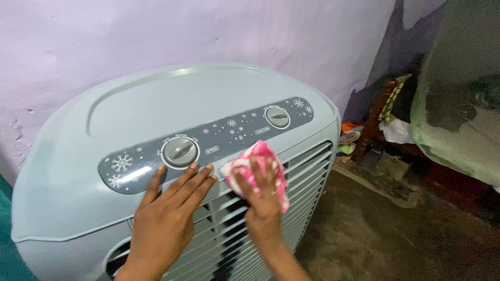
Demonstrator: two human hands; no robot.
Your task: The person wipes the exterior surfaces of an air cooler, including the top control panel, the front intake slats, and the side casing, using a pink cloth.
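Left hand (164, 213) flat and open on the cooler (62, 198), right hand (260, 195) gripping a cloth (258, 156) that might nudge the knob (180, 151) at nine o'clock.

The single head-worn camera looked down and forward from close above the pale blue plastic air cooler (172, 156), facing the lilac plastered wall (208, 36) behind it, with the bare brown floor (396, 234) stretching away at right.

Cooler lid (156, 109) bare, open above; wall (156, 36) close behind; two knobs (180, 151) protrude; floor (375, 234) rightward free.
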